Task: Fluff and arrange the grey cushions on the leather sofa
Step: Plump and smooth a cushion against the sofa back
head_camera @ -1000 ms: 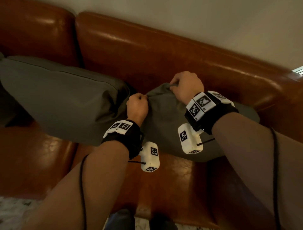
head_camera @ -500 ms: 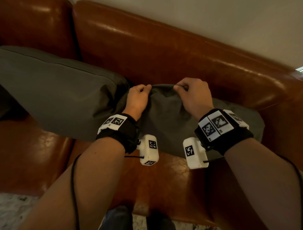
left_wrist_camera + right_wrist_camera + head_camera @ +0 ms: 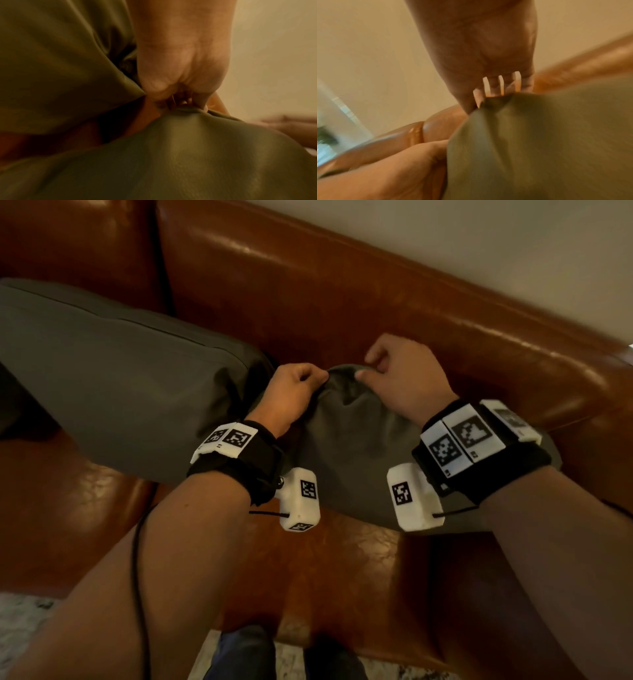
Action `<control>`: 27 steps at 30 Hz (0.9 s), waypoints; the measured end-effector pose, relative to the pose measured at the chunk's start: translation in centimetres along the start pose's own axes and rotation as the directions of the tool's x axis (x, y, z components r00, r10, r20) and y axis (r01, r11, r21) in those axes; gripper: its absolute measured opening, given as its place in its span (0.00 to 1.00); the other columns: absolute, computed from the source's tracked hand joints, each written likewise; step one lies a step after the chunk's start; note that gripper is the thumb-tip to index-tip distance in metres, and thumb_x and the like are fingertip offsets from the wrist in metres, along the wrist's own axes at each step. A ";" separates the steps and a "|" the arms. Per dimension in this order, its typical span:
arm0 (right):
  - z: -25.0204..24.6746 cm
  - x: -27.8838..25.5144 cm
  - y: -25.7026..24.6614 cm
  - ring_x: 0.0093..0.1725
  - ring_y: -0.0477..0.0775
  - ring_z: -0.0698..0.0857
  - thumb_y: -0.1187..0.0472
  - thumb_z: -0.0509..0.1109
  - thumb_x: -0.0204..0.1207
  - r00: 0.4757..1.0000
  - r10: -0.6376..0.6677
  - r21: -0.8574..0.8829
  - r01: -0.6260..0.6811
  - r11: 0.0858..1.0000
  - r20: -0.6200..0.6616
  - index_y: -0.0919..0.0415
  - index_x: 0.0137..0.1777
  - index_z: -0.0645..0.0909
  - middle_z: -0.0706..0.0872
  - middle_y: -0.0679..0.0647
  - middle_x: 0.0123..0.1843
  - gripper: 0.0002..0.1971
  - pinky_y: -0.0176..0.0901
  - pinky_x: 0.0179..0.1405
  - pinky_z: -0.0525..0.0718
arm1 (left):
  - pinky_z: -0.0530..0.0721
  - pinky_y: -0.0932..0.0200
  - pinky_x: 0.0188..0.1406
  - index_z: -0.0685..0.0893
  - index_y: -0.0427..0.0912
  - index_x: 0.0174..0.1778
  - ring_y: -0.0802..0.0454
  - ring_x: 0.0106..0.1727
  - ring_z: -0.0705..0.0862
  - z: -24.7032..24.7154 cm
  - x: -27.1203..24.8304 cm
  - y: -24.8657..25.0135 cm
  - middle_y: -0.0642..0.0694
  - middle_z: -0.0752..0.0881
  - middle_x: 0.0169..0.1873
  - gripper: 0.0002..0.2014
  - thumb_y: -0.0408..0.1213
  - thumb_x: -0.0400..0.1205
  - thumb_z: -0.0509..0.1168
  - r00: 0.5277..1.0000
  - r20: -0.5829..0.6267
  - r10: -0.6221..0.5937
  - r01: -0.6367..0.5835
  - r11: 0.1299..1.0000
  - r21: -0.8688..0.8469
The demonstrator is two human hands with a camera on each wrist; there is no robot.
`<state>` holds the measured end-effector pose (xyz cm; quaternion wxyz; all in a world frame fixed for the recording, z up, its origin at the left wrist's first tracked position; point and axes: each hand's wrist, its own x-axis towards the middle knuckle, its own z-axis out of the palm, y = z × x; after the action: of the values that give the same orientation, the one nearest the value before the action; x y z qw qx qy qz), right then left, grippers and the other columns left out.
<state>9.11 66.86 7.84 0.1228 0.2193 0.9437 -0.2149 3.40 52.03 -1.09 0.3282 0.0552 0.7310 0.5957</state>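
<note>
A small grey cushion lies on the brown leather sofa, against the backrest. My left hand pinches its top edge on the left, and my right hand pinches the same edge just to the right. The wrist views show the fabric bunched under my left hand's curled fingers, and the cushion gathered under my right hand's fingertips. A larger grey cushion lies slanted to the left, its corner touching the small one.
The sofa seat shows bare leather in front of the cushions. The sofa's right arm rises beside my right forearm. A pale wall stands behind the backrest. Speckled floor and my feet lie below.
Both hands have moved closer together along the small cushion's top edge. The right hand has dropped lower, and the cushion's top now stands rounded between them.
</note>
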 end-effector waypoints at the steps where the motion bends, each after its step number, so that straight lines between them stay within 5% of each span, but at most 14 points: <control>1: -0.3 0.4 -0.7 0.55 0.56 0.81 0.53 0.74 0.76 0.998 -0.043 -0.072 0.045 0.996 0.035 0.53 0.60 0.80 0.82 0.53 0.55 0.14 0.53 0.55 0.82 | 0.86 0.56 0.43 0.86 0.43 0.42 0.51 0.40 0.86 0.3 -0.1 0.2 0.43 0.88 0.39 0.11 0.37 0.87 0.61 0.999 0.023 -0.024 0.025 0.998 -0.053; 4: -0.5 1.6 -2.7 0.56 0.61 0.83 0.62 0.74 0.75 0.981 -0.072 -0.240 0.114 0.964 0.178 0.55 0.55 0.82 0.84 0.56 0.58 0.10 0.58 0.57 0.85 | 0.84 0.55 0.40 0.85 0.42 0.39 0.51 0.36 0.84 1.0 -0.6 0.6 0.42 0.86 0.37 0.13 0.37 0.88 0.59 0.994 0.067 -0.088 0.098 0.980 -0.172; 8: 0.1 2.9 -3.3 0.49 0.62 0.85 0.66 0.73 0.77 0.977 -0.027 -0.268 0.083 0.960 0.209 0.63 0.49 0.84 0.86 0.61 0.52 0.03 0.58 0.54 0.87 | 0.86 0.53 0.45 0.85 0.41 0.41 0.51 0.39 0.85 0.9 -1.1 0.0 0.43 0.87 0.37 0.11 0.39 0.87 0.62 0.994 0.001 -0.107 0.105 0.967 -0.232; 12: 0.5 3.3 -3.0 0.47 0.60 0.85 0.59 0.75 0.77 0.974 -0.034 -0.215 0.084 0.973 0.226 0.63 0.43 0.84 0.86 0.58 0.46 0.08 0.53 0.49 0.86 | 0.85 0.62 0.42 0.82 0.43 0.43 0.58 0.39 0.84 0.9 -1.4 -0.8 0.51 0.85 0.37 0.07 0.43 0.82 0.69 0.990 -0.142 0.023 -0.031 0.998 -0.057; 16: 0.8 3.1 -2.6 0.34 0.56 0.78 0.56 0.71 0.80 0.973 -0.052 -0.143 0.086 0.986 0.225 0.58 0.27 0.72 0.75 0.53 0.29 0.20 0.47 0.37 0.73 | 0.87 0.52 0.47 0.85 0.42 0.40 0.52 0.41 0.86 0.6 -1.2 -0.8 0.44 0.88 0.38 0.09 0.42 0.83 0.68 0.984 -0.172 0.039 -0.050 0.997 -0.064; 22: 1.0 2.9 -2.1 0.44 0.54 0.83 0.58 0.74 0.77 0.982 -0.156 -0.083 0.165 0.983 0.110 0.55 0.41 0.80 0.83 0.51 0.42 0.06 0.46 0.41 0.78 | 0.82 0.50 0.38 0.84 0.36 0.41 0.50 0.35 0.81 1.1 -1.4 -0.9 0.41 0.83 0.34 0.14 0.42 0.87 0.62 0.984 -0.180 0.011 -0.027 0.996 -0.087; 27: 1.1 3.1 -1.8 0.38 0.51 0.82 0.55 0.71 0.80 0.973 -0.208 -0.030 0.212 0.977 0.101 0.60 0.38 0.82 0.82 0.50 0.34 0.11 0.43 0.36 0.77 | 0.80 0.53 0.40 0.84 0.39 0.41 0.51 0.37 0.81 1.2 -1.5 -0.3 0.42 0.83 0.35 0.14 0.44 0.87 0.61 0.978 -0.209 0.011 -0.035 0.993 -0.113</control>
<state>5.73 66.04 6.48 0.1496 0.1048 0.9587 -0.2178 5.30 52.22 -0.86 0.2455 -0.0182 0.7247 0.6436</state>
